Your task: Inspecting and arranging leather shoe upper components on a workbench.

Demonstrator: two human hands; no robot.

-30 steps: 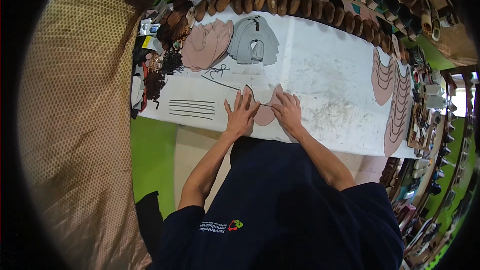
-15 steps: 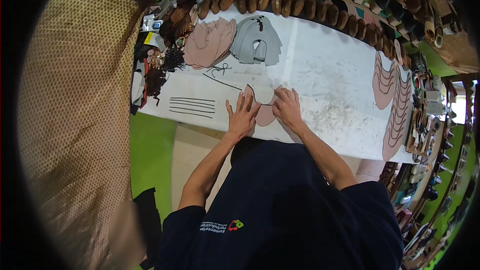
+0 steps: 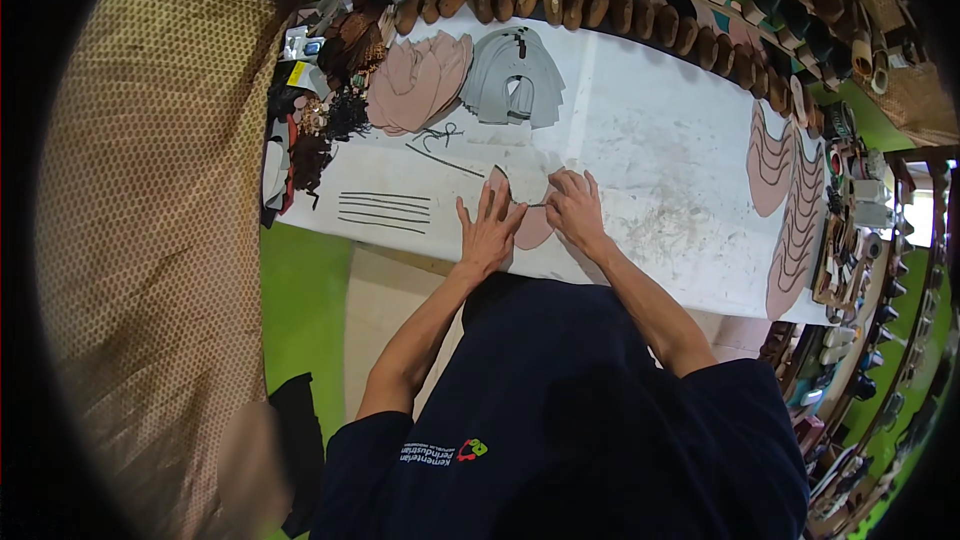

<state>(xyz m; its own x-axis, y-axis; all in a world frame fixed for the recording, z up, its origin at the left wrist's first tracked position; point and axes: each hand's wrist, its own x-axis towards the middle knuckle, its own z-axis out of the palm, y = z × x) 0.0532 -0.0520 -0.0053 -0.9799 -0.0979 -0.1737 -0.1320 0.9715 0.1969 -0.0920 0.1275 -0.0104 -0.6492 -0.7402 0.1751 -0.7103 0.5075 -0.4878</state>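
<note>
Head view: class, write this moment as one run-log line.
left hand: spread on pink piece | right hand: fingers bunched at dark edging | left: dark strips | beyond: grey stack

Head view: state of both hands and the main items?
Curved pink sheet piece: lying flat, partly covered
Left hand: fingers spread on that piece
Right hand: fingers bent, grip unclear
Thin straight dark strips: laid side by side
Rounded flat pink pieces: heaped
Grey arch-shaped pieces: fanned, overlapping
Dark-edged curved pink pieces: overlapping
Brown shoe-shaped forms: lined up

Matt pink piece, possibly leather
</note>
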